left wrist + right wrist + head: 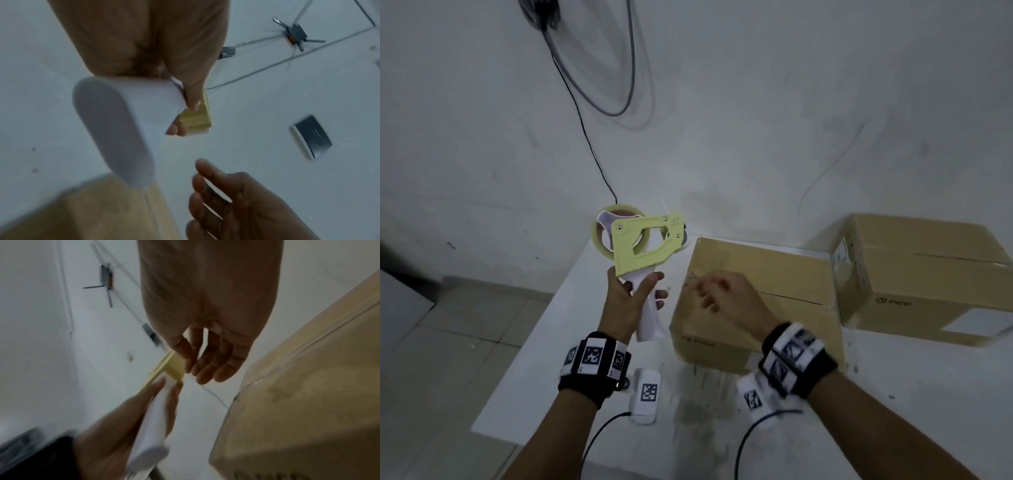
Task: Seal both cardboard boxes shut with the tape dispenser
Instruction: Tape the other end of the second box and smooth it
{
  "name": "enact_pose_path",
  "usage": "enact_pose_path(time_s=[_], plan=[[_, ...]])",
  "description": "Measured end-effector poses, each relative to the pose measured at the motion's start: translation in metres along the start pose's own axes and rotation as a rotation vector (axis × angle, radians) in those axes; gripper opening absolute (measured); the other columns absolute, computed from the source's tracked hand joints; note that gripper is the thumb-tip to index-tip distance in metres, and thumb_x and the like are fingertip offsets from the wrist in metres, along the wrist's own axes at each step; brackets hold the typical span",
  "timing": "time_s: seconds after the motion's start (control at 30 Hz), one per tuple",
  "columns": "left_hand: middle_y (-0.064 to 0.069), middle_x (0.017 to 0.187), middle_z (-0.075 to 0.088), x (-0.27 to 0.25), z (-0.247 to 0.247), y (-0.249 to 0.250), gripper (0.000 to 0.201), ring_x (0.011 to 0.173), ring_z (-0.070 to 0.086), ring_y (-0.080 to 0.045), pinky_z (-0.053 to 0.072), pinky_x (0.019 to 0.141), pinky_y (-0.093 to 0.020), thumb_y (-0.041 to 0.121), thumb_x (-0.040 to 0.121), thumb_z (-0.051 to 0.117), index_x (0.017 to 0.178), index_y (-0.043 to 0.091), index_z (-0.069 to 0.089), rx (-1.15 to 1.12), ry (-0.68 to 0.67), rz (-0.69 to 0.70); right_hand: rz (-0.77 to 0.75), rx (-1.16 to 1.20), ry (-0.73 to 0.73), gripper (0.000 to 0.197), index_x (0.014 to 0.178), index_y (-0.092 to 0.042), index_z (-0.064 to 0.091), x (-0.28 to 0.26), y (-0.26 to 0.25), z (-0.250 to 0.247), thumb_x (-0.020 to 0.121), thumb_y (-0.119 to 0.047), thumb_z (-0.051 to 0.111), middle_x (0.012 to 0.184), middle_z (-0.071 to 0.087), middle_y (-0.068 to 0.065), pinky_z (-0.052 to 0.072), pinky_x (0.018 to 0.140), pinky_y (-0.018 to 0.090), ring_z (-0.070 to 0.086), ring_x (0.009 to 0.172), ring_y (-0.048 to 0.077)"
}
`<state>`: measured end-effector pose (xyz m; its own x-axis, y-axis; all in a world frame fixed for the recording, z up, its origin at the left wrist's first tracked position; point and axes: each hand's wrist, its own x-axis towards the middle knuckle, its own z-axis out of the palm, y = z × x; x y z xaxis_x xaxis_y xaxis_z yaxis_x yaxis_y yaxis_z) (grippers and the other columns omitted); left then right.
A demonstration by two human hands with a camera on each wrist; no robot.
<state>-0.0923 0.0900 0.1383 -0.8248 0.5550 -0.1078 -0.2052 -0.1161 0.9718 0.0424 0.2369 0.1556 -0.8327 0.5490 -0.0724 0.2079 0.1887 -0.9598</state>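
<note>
My left hand grips the white handle of a yellow tape dispenser, held upright above the table's left part, its clear tape roll at the back. The handle fills the left wrist view, with fingers curled round it. My right hand hovers with relaxed fingers over the near cardboard box, just right of the dispenser, holding nothing; its fingers hang loose. A second cardboard box stands at the right, clear tape along its top seam.
A white table carries both boxes; its left edge drops to a tiled floor. Cables hang on the white wall behind. Wrist cables trail off the near table edge.
</note>
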Motion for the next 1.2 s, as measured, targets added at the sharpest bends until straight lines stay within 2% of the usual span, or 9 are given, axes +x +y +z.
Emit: enact_pose_path(time_s=[0.07, 0.17, 0.33, 0.47, 0.7, 0.87, 0.97, 1.1, 1.2], plan=[[-0.02, 0.1, 0.068, 0.001, -0.006, 0.001, 0.043, 0.058, 0.064, -0.023, 0.054, 0.054, -0.032, 0.011, 0.089, 0.066, 0.12, 0.01, 0.036, 0.129, -0.015, 0.034, 0.28, 0.268, 0.071, 0.038, 0.11, 0.0, 0.066, 0.025, -0.01, -0.017, 0.103, -0.033, 0.048, 0.098, 0.069, 0.015, 0.055, 0.064, 0.034, 0.065, 0.077, 0.025], [-0.02, 0.086, 0.065, 0.003, -0.005, 0.004, 0.039, 0.054, 0.061, -0.021, 0.052, 0.053, -0.03, 0.01, 0.09, 0.065, 0.113, 0.014, 0.034, 0.303, -0.069, 0.085, 0.531, 0.488, -0.025, 0.064, 0.114, -0.002, 0.064, 0.061, -0.024, -0.026, 0.092, -0.061, 0.055, 0.103, 0.07, 0.016, 0.059, 0.064, 0.035, 0.07, 0.084, 0.03], [-0.012, 0.083, 0.063, 0.015, -0.003, 0.002, 0.043, 0.055, 0.059, -0.022, 0.051, 0.055, -0.033, 0.012, 0.089, 0.066, 0.116, 0.016, 0.033, 0.38, -0.074, 0.156, 0.619, 0.547, -0.17, 0.035, 0.092, -0.006, 0.067, 0.089, -0.028, -0.021, 0.093, -0.042, 0.065, 0.094, 0.063, 0.014, 0.061, 0.061, 0.033, 0.07, 0.072, 0.026], [-0.007, 0.087, 0.065, 0.023, -0.003, -0.002, 0.044, 0.058, 0.064, -0.025, 0.054, 0.057, -0.039, 0.014, 0.09, 0.065, 0.119, 0.02, 0.033, 0.359, -0.052, 0.142, 0.707, 0.513, -0.186, 0.04, 0.105, -0.001, 0.064, 0.1, -0.018, -0.021, 0.094, -0.04, 0.064, 0.106, 0.064, 0.017, 0.06, 0.056, 0.031, 0.071, 0.076, 0.027], [-0.01, 0.084, 0.063, 0.035, 0.004, -0.005, 0.046, 0.054, 0.06, -0.024, 0.053, 0.053, -0.04, 0.014, 0.089, 0.066, 0.119, 0.022, 0.032, 0.33, -0.022, 0.149, 0.734, 0.464, -0.313, 0.016, 0.097, -0.003, 0.066, 0.114, -0.011, -0.018, 0.099, -0.017, 0.057, 0.068, 0.069, 0.004, 0.059, 0.054, 0.024, 0.069, 0.058, 0.011], [-0.002, 0.082, 0.069, 0.047, 0.005, -0.016, 0.052, 0.059, 0.067, -0.019, 0.055, 0.055, -0.035, 0.025, 0.085, 0.072, 0.126, 0.016, 0.04, 0.388, 0.069, 0.122, 0.727, 0.402, -0.271, 0.014, 0.094, -0.001, 0.061, 0.131, -0.019, -0.023, 0.096, -0.015, 0.063, 0.081, 0.066, 0.012, 0.059, 0.05, 0.027, 0.072, 0.059, 0.018], [-0.004, 0.084, 0.069, 0.051, 0.005, -0.022, 0.043, 0.06, 0.068, -0.013, 0.054, 0.056, -0.032, 0.025, 0.083, 0.074, 0.115, 0.01, 0.05, 0.395, 0.094, 0.088, 0.704, 0.296, -0.22, 0.012, 0.1, 0.001, 0.062, 0.144, -0.02, -0.024, 0.096, -0.01, 0.061, 0.083, 0.067, 0.015, 0.059, 0.05, 0.029, 0.072, 0.058, 0.021], [-0.001, 0.093, 0.07, 0.051, 0.001, -0.03, 0.034, 0.081, 0.066, -0.009, 0.05, 0.072, -0.028, 0.031, 0.086, 0.07, 0.111, 0.011, 0.058, 0.45, 0.001, 0.068, 0.595, -0.041, -0.157, 0.01, 0.082, 0.003, 0.07, 0.167, -0.019, -0.029, 0.087, -0.005, 0.067, 0.081, 0.073, 0.018, 0.06, 0.085, 0.045, 0.073, 0.072, 0.028], [-0.004, 0.088, 0.064, 0.046, 0.008, -0.028, 0.025, 0.066, 0.065, -0.022, 0.052, 0.065, -0.034, 0.025, 0.095, 0.059, 0.115, 0.013, 0.049, 0.284, -0.084, -0.065, 0.54, -0.29, -0.211, 0.011, 0.075, 0.001, 0.072, 0.189, -0.012, -0.027, 0.077, -0.009, 0.073, 0.086, 0.075, 0.022, 0.06, 0.085, 0.045, 0.075, 0.076, 0.029]])
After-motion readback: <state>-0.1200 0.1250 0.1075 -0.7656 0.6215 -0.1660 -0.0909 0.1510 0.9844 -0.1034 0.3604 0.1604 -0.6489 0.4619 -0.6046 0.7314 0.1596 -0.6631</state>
